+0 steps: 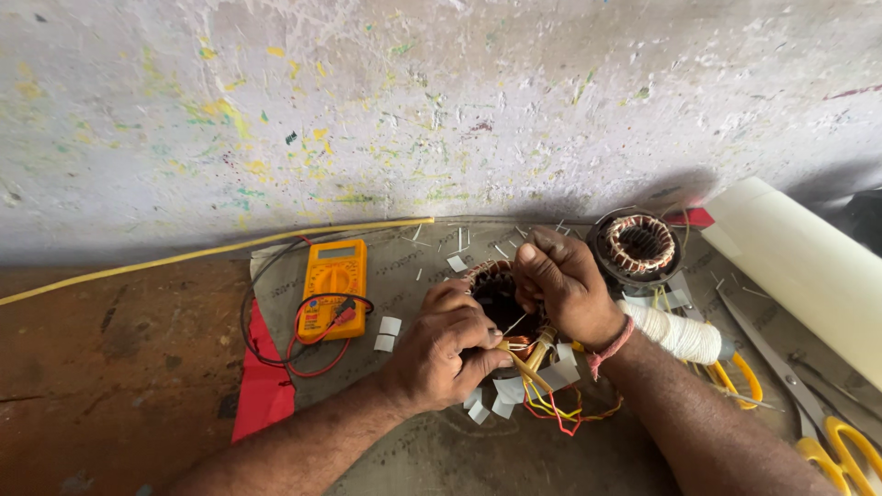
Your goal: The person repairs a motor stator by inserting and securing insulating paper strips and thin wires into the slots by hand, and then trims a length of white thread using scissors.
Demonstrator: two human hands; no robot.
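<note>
A person is sitting on the floor, working against a paint-flecked wall [441, 101] that is filling the upper half of the view. A grey mat [441, 450] is lying under the work, with a red cloth [262, 386] peeking out at its 9 o'clock edge.

At 3 o'clock, a wide roll of white sheet [799, 266] is lying slanted. At 10 o'clock from the hands, an orange multimeter [333, 287] is resting face up with its red and black leads looping around it. At 1 o'clock, a second wound stator [638, 246] is sitting by the wall. A spool of white thread [684, 332] is lying just beside the right wrist, and yellow-handled scissors [831, 441] are lying at 4 o'clock.

In the centre, the motor stator [501, 308], a round ring with copper windings, is sitting between both hands, its open bore facing up toward the camera. The left hand [446, 354] is gripping its 7 o'clock side, fingers curled tight around the rim, bracing it. The right hand [565, 285] is hovering over the 2 o'clock rim, fingertips pinched shut on something thin at the slots; what it is I cannot tell. Both hands are touching the stator; the right one is nearer the slots. Coloured lead wires [551, 404] are trailing out at 5 o'clock, among small white paper slips [496, 395].
</note>
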